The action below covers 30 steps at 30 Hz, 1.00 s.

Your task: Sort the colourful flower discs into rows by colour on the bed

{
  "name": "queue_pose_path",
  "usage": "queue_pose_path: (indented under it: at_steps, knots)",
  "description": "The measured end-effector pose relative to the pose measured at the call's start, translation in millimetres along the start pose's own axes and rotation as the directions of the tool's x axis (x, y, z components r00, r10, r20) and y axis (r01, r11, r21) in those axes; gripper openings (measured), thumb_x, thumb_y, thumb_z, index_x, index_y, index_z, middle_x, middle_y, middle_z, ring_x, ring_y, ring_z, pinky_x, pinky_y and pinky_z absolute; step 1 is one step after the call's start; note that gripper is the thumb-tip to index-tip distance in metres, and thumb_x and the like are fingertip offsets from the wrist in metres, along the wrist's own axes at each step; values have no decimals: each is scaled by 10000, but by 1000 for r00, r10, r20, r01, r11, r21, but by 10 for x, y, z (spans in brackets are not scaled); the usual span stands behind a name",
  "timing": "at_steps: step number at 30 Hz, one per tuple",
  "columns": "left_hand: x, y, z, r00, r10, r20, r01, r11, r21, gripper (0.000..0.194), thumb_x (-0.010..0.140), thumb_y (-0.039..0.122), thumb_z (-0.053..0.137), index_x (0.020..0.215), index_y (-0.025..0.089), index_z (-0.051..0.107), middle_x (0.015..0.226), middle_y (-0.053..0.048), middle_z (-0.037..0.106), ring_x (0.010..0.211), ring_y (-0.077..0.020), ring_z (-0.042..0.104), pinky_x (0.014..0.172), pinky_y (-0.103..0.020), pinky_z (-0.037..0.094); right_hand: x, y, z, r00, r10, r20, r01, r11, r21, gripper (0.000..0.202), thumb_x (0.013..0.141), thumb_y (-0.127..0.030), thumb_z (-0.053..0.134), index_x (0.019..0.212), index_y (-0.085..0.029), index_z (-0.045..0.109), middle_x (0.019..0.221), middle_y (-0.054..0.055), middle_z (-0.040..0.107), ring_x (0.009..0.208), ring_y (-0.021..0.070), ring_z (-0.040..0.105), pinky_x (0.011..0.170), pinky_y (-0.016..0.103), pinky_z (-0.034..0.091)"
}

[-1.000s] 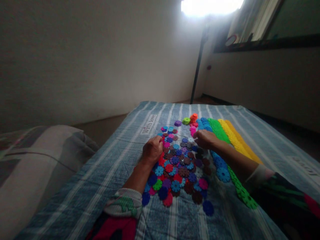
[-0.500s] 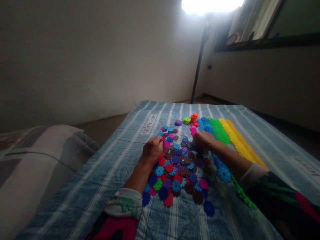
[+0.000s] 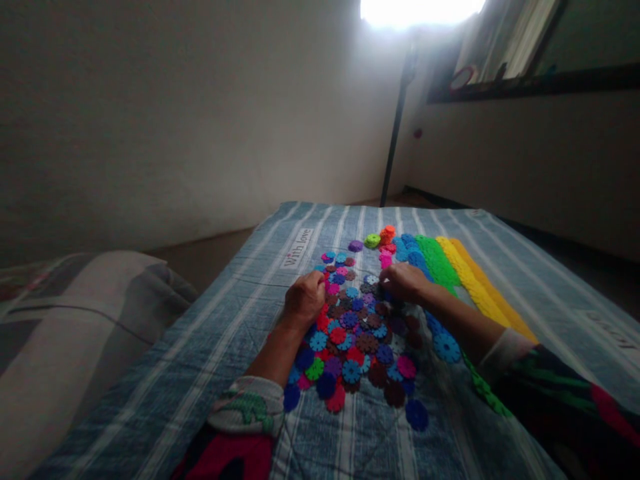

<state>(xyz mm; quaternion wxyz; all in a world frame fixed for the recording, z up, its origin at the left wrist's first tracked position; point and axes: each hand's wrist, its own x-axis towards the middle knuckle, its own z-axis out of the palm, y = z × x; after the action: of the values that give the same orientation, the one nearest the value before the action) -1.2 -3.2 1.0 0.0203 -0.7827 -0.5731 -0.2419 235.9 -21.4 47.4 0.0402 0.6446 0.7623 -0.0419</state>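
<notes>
Many flower-shaped discs [image 3: 367, 343] in mixed colours lie in a loose pile on the striped blue cloth [image 3: 240, 313]. My left hand [image 3: 306, 297] rests closed at the pile's left edge; whatever its fingers hold is hidden. At the pile's upper right, my right hand [image 3: 403, 283] has its fingertips pinched together over dark discs, and anything between them is too small to make out. Right of the pile run sorted rows of blue [image 3: 447, 347], green [image 3: 440, 262], yellow [image 3: 470, 277] and orange discs [image 3: 500, 300]. Pink discs [image 3: 386, 259] sit just beyond my right hand.
Small stacks in orange-red [image 3: 387, 235], lime green [image 3: 373, 241] and purple [image 3: 355, 246] stand towards the cloth's far side. Behind it rises a dark lamp pole [image 3: 395, 133] with a bright light. A pale checked fabric [image 3: 100, 333] bulges at the left.
My right hand has shifted slightly left, over the upper right of the pile. My left hand has stayed nearly still.
</notes>
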Motion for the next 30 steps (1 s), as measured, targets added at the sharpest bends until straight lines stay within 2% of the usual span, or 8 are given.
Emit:
queue_pose_path:
  at_steps: [6, 11, 21, 30]
  knots:
    - [0, -1, 1, 1000, 9, -13, -9, 1000, 4, 133, 853, 175, 492, 849, 199, 623, 869, -51, 708, 845, -187, 638, 729, -263, 429, -57, -27, -43, 999, -29, 13, 29, 1000, -1, 281, 852, -150, 483, 961, -201, 737, 981, 106, 725, 956, 208, 660, 757, 247, 455]
    - [-4, -3, 0, 999, 15, -29, -16, 1000, -18, 129, 845, 174, 497, 836, 206, 622, 855, -45, 704, 838, -183, 635, 729, -260, 431, -82, -41, -57, 999, -34, 15, 34, 999, 1, 282, 871, -166, 474, 982, -201, 730, 995, 116, 722, 958, 221, 662, 736, 257, 451]
    - [-4, 5, -10, 1000, -1, -5, 1, 1000, -28, 153, 854, 162, 470, 845, 191, 620, 862, -58, 703, 846, -188, 641, 742, -268, 434, -83, -46, -36, 999, -42, 15, 42, 999, -1, 282, 859, -154, 495, 1032, -170, 718, 1026, 146, 714, 1002, 240, 652, 788, 276, 451]
    - [0, -5, -5, 1000, 4, -6, -4, 1000, -15, 146, 863, 181, 469, 838, 203, 612, 851, -48, 700, 836, -183, 638, 736, -263, 433, -81, -53, -10, 999, -33, 11, 33, 999, -10, 280, 862, -155, 491, 1021, -181, 720, 1013, 141, 716, 985, 248, 661, 769, 287, 458]
